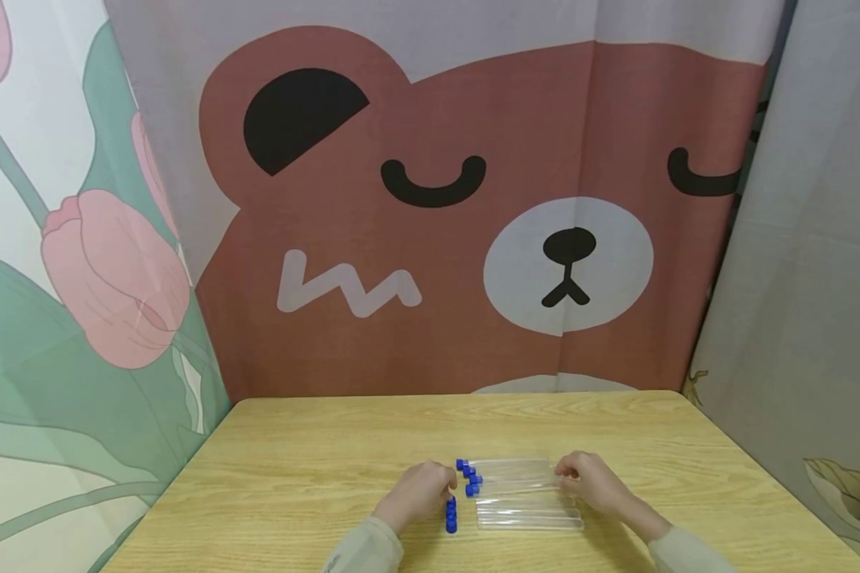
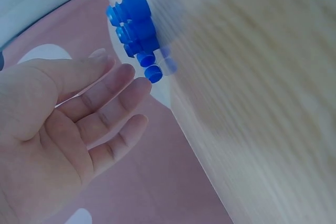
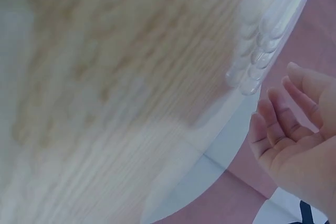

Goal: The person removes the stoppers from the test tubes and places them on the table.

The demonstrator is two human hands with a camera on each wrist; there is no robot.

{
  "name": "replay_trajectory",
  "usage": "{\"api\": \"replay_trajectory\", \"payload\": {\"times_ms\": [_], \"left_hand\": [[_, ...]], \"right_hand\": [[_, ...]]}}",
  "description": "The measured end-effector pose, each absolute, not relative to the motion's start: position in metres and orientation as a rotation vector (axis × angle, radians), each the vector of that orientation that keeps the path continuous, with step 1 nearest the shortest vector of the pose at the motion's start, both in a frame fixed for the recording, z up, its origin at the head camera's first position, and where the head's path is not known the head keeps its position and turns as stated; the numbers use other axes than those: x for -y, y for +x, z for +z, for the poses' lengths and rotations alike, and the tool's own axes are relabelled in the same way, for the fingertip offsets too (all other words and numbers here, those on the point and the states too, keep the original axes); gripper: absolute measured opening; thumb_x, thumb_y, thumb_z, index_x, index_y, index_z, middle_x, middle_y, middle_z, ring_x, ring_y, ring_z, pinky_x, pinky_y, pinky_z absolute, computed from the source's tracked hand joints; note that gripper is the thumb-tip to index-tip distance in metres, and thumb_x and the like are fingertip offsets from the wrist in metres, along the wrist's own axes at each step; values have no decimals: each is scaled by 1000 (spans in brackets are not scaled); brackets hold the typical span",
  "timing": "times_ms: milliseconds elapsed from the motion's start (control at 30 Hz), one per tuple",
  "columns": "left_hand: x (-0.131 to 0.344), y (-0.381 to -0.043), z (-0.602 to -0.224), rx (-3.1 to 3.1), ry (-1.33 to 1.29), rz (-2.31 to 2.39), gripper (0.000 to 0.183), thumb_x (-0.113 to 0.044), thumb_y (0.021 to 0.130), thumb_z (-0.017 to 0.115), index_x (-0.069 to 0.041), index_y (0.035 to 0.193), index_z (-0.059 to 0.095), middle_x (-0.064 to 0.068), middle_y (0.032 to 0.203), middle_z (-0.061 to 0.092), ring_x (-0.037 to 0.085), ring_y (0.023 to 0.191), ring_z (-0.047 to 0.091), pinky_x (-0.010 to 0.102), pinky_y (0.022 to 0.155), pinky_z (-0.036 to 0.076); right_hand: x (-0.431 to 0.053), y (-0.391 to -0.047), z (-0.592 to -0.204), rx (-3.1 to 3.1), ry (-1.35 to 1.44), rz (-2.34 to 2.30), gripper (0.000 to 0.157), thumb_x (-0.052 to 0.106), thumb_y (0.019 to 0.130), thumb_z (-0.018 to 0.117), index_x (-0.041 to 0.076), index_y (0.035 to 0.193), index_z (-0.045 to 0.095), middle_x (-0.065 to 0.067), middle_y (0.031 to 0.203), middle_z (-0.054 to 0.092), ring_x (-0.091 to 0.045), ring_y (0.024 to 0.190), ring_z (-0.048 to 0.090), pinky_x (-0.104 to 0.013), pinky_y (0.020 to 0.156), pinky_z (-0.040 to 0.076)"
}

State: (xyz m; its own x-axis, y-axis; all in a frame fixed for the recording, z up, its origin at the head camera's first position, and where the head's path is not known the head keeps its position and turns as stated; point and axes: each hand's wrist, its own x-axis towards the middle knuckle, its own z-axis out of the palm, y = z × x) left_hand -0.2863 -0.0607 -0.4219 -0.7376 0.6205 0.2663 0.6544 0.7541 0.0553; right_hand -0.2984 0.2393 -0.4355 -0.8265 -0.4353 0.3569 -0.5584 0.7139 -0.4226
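Over the table (image 1: 294, 477), the left hand (image 1: 420, 489), fingers loosely parted, is near blue caps (image 1: 451, 517); the right hand (image 1: 596, 484), fingers gently bent, is beside clear tubes (image 1: 529, 523).

Soft, even light lay across the table (image 1: 315, 446), and I saw only faint, soft-edged shadows under the left hand (image 1: 419, 492) and right hand (image 1: 596, 481). Thin glints ran along the clear tubes (image 1: 530, 524). The head view was fairly crisp; both wrist views looked hazy and cool-tinted, the wood grain (image 3: 105, 72) smeared out of focus.
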Motion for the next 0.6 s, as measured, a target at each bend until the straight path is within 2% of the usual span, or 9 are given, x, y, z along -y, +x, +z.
{"api": "replay_trajectory", "payload": {"times_ms": [433,600], "left_hand": [[60,-283,-421,2739,-1003,-201,7,-8,75,69,-11,81,67,-5,76,64,4,69,57,15,61,44],[61,-283,-423,2699,-1009,-182,6,-9,74,70,-12,78,66,-7,73,62,3,66,55,15,57,43]], "right_hand": [[-243,-305,-436,2663,941,726,11,0,72,70,-1,81,64,-3,78,59,-14,69,51,-27,59,45],[-242,-308,-436,2672,962,728,12,-2,70,70,-1,79,64,-2,77,58,-13,68,50,-26,59,45]]}}
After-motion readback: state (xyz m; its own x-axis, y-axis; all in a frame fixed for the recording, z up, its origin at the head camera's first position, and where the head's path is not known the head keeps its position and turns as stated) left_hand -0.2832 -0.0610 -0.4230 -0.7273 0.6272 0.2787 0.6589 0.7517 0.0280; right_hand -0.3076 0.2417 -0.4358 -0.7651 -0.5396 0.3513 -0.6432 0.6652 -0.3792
